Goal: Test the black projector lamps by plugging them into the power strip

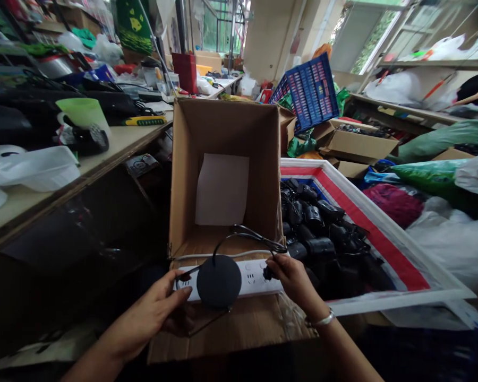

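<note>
A white power strip [258,279] lies across my view, just in front of an open cardboard box [223,159]. A round black disc-shaped device [219,281] sits against the strip, and a thin black cable [247,236] loops up from it over the box's front flap. My left hand [151,313] grips the strip's left end, with fingers curled around its edge. My right hand [292,278] pinches a small black plug [267,273] at the strip's right part. A white sheet of paper [222,189] lies inside the box against its bottom.
On the right, a white-framed tray with red trim [382,249] holds several black objects. A long table [83,170] on the left carries a green cup and plastic containers. Behind stand a tilted blue crate [313,93], cardboard boxes and bulging plastic bags.
</note>
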Demonstrator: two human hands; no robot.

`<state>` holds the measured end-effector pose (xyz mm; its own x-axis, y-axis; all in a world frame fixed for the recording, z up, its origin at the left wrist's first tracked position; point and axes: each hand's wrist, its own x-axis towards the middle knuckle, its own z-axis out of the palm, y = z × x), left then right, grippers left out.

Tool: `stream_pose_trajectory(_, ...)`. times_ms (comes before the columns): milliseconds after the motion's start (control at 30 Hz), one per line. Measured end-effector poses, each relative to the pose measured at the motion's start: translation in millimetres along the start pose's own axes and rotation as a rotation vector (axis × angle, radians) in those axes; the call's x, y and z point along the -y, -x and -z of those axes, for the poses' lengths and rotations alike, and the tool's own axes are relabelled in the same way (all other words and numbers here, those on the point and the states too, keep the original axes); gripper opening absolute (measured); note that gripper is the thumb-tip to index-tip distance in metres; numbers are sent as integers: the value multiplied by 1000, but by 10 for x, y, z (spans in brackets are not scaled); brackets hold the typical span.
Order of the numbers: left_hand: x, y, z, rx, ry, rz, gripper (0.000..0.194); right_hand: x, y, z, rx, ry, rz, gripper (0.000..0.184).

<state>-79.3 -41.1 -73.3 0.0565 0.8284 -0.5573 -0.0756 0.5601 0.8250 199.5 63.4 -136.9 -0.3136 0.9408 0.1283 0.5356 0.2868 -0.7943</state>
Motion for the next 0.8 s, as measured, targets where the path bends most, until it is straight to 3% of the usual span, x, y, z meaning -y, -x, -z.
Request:
stream_pose_trajectory(367, 62, -110, -10, 26, 194, -74, 39, 97, -48, 41, 96, 155, 57, 15)
stream_pose_trajectory(800, -12, -171, -118, -16, 192, -96, 39, 3, -100, 26, 49, 274, 64, 27)
